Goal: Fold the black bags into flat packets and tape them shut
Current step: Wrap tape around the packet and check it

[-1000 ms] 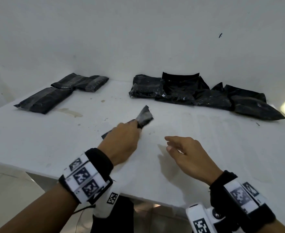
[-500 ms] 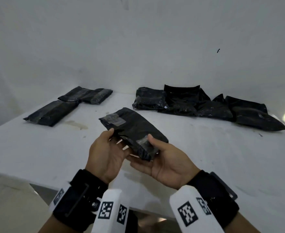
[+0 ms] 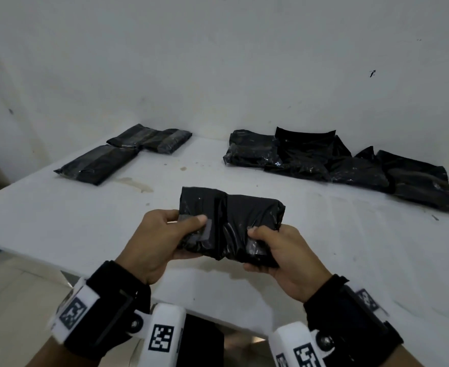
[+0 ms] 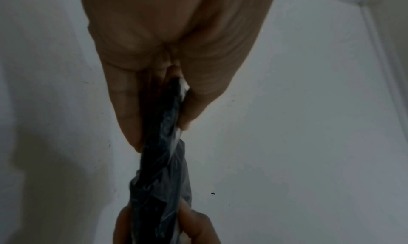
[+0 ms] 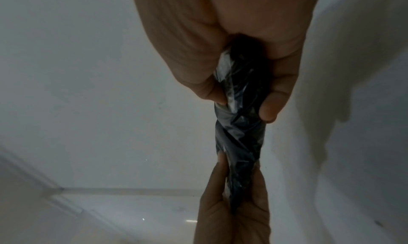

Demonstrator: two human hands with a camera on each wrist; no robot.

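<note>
I see the folded black plastic packet (image 3: 228,223) above the white tabletop (image 3: 59,213), pinched at both ends: left hand (image 3: 159,242) and right hand (image 3: 284,258), thumbs on top, fingers (image 4: 123,108) clamped beneath.

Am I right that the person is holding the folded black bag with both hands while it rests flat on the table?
Not quite: both the left hand and the right hand grip the bag, but it is lifted clear of the table, not resting on it. The head view shows this.
</note>
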